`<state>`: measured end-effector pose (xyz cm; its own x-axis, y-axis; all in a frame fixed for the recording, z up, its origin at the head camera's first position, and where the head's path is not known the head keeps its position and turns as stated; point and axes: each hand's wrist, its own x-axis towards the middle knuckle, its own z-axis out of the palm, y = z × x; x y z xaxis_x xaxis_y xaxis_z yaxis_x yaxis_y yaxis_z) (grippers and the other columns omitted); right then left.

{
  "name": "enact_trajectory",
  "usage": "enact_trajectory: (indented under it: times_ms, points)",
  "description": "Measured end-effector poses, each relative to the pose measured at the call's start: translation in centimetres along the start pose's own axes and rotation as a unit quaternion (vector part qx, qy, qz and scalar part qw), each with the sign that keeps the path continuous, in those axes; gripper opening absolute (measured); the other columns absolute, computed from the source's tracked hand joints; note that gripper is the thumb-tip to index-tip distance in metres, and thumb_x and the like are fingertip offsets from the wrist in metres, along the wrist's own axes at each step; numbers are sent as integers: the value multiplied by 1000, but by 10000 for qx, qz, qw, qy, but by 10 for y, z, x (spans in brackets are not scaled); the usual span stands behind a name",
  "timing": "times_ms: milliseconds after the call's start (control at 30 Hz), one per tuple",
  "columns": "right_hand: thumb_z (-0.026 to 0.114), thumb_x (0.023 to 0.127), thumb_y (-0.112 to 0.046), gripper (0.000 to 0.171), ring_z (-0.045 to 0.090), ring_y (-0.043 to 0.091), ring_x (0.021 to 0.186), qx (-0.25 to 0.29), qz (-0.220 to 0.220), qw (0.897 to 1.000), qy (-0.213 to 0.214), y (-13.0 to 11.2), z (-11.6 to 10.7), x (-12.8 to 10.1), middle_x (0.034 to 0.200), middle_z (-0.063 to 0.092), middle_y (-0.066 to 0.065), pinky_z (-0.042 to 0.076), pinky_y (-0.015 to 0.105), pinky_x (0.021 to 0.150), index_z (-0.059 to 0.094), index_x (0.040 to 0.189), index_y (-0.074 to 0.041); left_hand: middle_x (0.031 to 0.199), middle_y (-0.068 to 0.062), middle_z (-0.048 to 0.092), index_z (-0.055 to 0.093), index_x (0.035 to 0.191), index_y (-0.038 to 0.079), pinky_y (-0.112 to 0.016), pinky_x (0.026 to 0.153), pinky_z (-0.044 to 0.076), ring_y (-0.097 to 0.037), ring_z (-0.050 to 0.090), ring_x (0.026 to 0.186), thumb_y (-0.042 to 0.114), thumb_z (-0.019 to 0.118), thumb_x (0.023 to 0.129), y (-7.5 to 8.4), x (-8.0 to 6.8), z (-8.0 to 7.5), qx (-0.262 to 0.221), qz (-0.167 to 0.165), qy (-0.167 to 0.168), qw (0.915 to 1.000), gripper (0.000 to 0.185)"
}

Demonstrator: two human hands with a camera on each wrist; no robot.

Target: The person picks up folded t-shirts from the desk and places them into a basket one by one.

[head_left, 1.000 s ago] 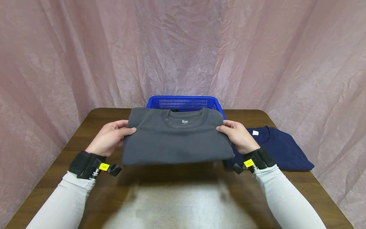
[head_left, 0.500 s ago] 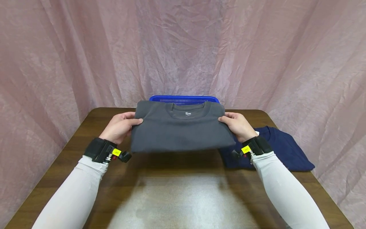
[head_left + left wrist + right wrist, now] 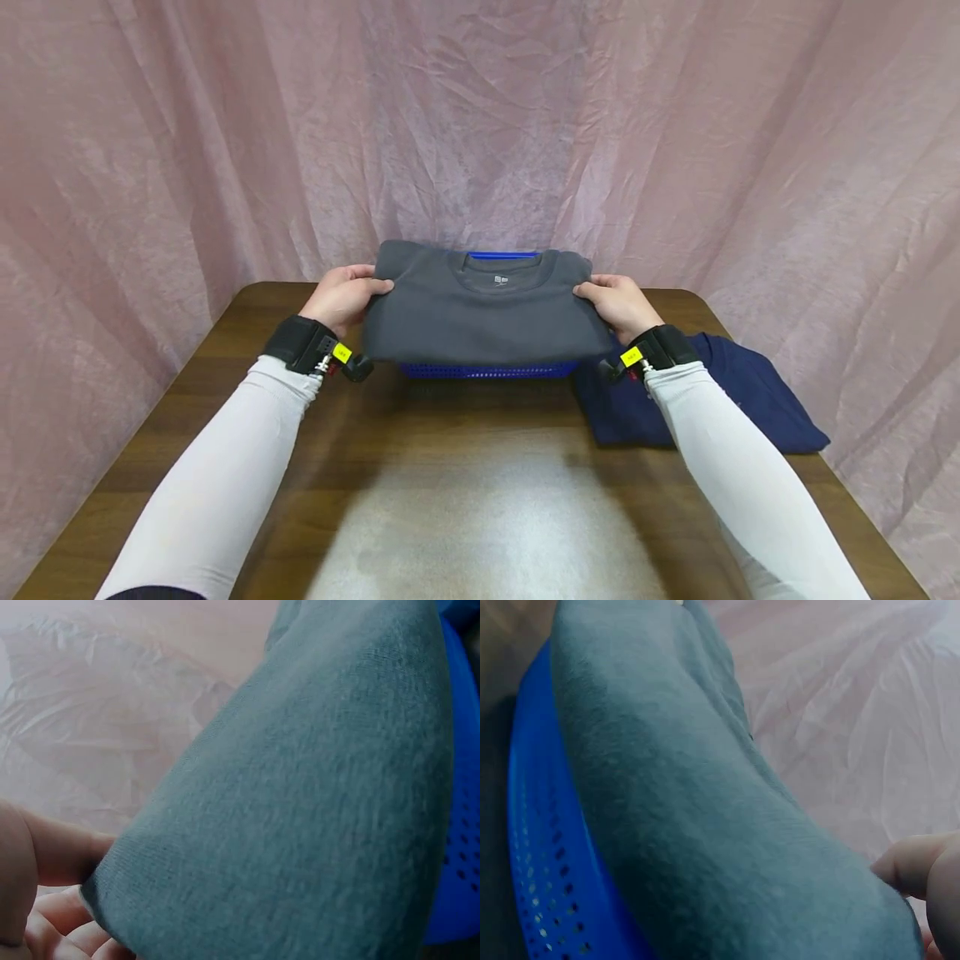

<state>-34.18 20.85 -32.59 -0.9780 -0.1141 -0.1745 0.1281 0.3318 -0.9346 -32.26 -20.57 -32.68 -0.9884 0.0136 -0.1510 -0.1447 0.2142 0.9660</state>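
While both my hands hold it level, the folded grey T-shirt (image 3: 483, 312) hangs over the blue basket (image 3: 487, 370).

Item 1, grey T-shirt: folded flat, collar and label on the side away from me, spanning the gap between my two sets of fingers; my left hand (image 3: 347, 295) pinches its left edge, thumb on top and fingers curled under, and my right hand (image 3: 617, 303) grips its right edge the same way. Item 2, blue basket: perforated wall showing just below the shirt's near edge, and close under the cloth in both wrist views. Item 3, folded navy T-shirt (image 3: 738, 400): lying on the brown table (image 3: 247, 300), beside my right wrist, outward of those fingers. Item 4, pink cloth backdrop (image 3: 480, 125): beyond my fingertips, behind the table.
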Motion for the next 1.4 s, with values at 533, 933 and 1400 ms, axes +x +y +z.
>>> enact_trajectory:
  times_ms: [533,933,1400]
  points:
    - [59,111,-19,72,49,36,153,-257,125,9986,436,-4,14,33,177,33,22,49,47,123,27,172,0,149,-19,63,59,154,0,-22,78,56,-16,65,103,16,67,108,3,31,23,174,-83,574,9982,49]
    - [60,111,-21,66,41,41,159,-1521,-130,9880,243,-5,18,39,173,38,28,37,52,132,38,164,11,160,-28,55,58,151,-10,-52,125,46,-42,52,149,14,64,107,-2,40,38,1727,484,608,9819,51]
    - [59,113,-19,55,71,43,127,-1347,-444,9899,85,-2,-10,10,149,63,32,67,39,96,47,159,8,129,-24,74,72,136,-1,-42,96,61,-36,71,115,20,55,108,3,8,33,2178,1202,734,9658,38]
